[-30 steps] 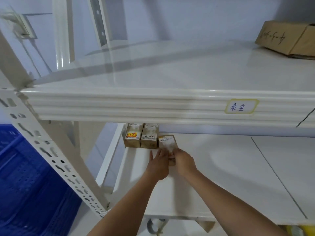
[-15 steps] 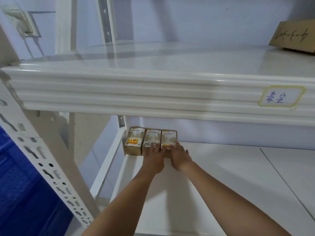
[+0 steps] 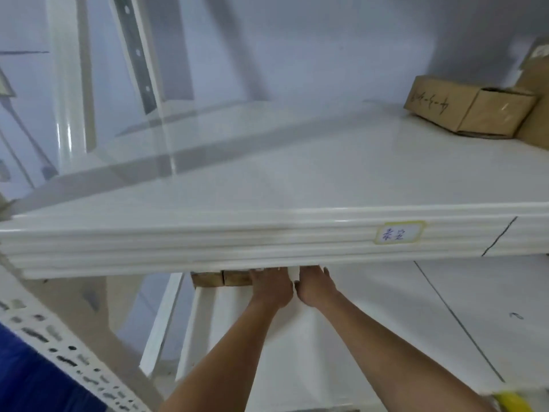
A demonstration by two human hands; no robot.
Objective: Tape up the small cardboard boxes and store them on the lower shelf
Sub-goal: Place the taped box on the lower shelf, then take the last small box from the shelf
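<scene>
The small cardboard boxes [image 3: 221,278] stand at the back left of the lower shelf [image 3: 371,316], side by side. Only the lower parts of two show; the front edge of the upper shelf [image 3: 208,245] hides the rest, and no print on them can be read from here. Both arms reach in over the lower shelf. The left hand [image 3: 271,288] lies palm down just right of the visible boxes, and the right hand [image 3: 315,285] is close beside it; the fingertips of both pass out of sight behind the upper shelf's edge, so I cannot tell whether they grip anything or lie flat.

A yellow-bordered label [image 3: 399,232] on the upper shelf's front edge carries two blue handwritten characters, too blurred to read surely. On the upper shelf at far right sits a larger cardboard box [image 3: 472,110] with dark handwriting on its side, illegible. A perforated white upright [image 3: 59,355] crosses the lower left.
</scene>
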